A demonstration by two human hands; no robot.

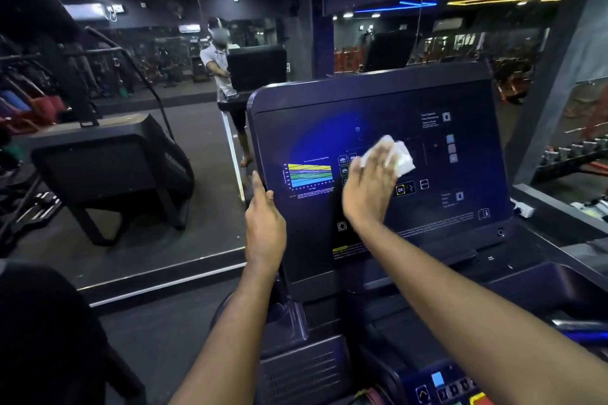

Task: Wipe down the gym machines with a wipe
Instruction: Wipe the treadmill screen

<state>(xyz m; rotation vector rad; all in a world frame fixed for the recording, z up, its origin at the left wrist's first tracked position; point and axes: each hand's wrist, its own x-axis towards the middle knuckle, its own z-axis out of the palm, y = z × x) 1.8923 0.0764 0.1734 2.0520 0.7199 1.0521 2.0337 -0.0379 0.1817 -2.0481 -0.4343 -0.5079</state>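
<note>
Lower centre: our left hand point(265, 217) grips left edge of console point(460, 240), steadying it. Our right hand point(368, 187) lies flat, fingers spread, pressing wipe point(399, 158) on mid-panel. We'd go light over OK button point(400, 190), overlap strokes, then cover chart point(309, 176) on left. Mirror point(197, 92) behind, upper left.

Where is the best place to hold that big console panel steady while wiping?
Take the console panel by its free left edge, coming from the left. It is a flat slab tilted back, so a grip can wrap that rim, as the left hand does while the right hand presses the wipe.
</note>
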